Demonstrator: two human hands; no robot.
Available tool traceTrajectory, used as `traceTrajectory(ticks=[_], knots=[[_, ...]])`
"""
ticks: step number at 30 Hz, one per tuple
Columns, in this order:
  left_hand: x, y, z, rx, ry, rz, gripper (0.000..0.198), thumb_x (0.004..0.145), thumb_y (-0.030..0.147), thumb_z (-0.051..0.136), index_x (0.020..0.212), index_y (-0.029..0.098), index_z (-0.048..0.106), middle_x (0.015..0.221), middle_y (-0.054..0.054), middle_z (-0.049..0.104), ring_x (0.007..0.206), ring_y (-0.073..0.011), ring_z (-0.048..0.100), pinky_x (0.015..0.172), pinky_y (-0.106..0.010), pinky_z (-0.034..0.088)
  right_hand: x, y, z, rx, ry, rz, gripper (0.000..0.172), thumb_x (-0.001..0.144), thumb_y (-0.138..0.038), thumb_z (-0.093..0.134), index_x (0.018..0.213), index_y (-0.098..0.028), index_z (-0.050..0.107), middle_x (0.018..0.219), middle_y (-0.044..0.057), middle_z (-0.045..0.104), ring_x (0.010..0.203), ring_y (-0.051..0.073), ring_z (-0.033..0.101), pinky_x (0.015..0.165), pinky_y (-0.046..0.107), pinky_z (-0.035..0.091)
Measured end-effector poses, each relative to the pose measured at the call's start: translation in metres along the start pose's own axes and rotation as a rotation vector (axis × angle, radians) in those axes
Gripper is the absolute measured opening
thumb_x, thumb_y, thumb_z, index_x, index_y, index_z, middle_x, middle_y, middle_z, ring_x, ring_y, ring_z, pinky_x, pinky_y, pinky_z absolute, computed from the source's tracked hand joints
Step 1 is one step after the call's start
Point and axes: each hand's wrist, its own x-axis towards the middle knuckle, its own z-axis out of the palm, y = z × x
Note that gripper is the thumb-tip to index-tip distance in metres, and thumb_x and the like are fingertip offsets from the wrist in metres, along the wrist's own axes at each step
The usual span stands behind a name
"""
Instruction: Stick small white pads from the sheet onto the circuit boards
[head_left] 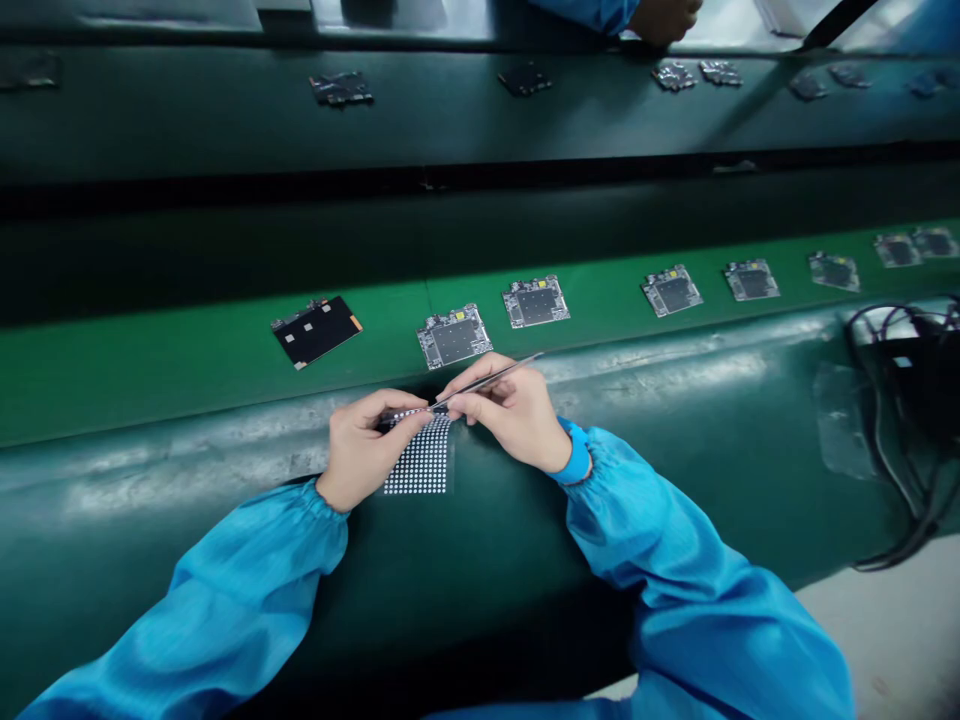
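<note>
My right hand (510, 410) grips a pair of thin metal tweezers (495, 377), their tips pointing down and left toward my other hand. My left hand (367, 440) is closed in a pinch. Between its thumb and index finger shows a dark, thin edge, mostly covered by the fingers, so its kind cannot be made out. Directly beneath both hands lies a sheet of round white dots (416, 465) on the bench edge. Its upper end is partly hidden by the fingers. A circuit board (454, 338) with a yellow patch lies just beyond my fingertips.
On the green belt (150, 370) sit a black-covered board (319, 332) and several bare circuit boards (536, 302) toward the right. A black device with cables (919, 390) stands at the right. Across the gap, wrapped pieces (341, 88) lie on another bench near a person's hand (664, 20).
</note>
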Motion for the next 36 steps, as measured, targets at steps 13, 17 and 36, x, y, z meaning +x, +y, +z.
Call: traceTrajectory(ticks=[13, 17, 36], knots=[[-0.004, -0.003, -0.001, 0.015, -0.003, -0.059, 0.011, 0.082, 0.033, 0.081, 0.088, 0.024, 0.079, 0.086, -0.001, 0.080, 0.078, -0.0177, 0.075, 0.074, -0.030, 0.061, 0.024, 0.002, -0.046, -0.074, 0.232, -0.069, 0.023, 0.080, -0.035, 0.082, 0.084, -0.016, 0.068, 0.066, 0.001, 0.070, 0.058, 0.012, 0.065, 0.052, 0.024, 0.053], [-0.007, -0.007, -0.002, 0.005, -0.003, -0.072, 0.012, 0.082, 0.033, 0.083, 0.091, 0.025, 0.080, 0.088, 0.000, 0.080, 0.079, -0.0171, 0.075, 0.074, -0.028, 0.060, 0.058, 0.017, -0.108, -0.129, 0.464, -0.117, 0.030, 0.075, -0.036, 0.084, 0.083, -0.016, 0.063, 0.064, 0.000, 0.067, 0.057, 0.011, 0.065, 0.050, 0.022, 0.051], [-0.008, -0.001, -0.006, 0.026, -0.005, -0.081, 0.013, 0.081, 0.035, 0.083, 0.092, 0.028, 0.079, 0.089, 0.002, 0.080, 0.081, -0.0169, 0.075, 0.076, -0.028, 0.060, 0.087, 0.032, -0.157, -0.158, 0.616, 0.022, 0.038, 0.076, -0.027, 0.085, 0.084, -0.020, 0.049, 0.064, -0.002, 0.067, 0.050, 0.011, 0.063, 0.039, 0.018, 0.047]])
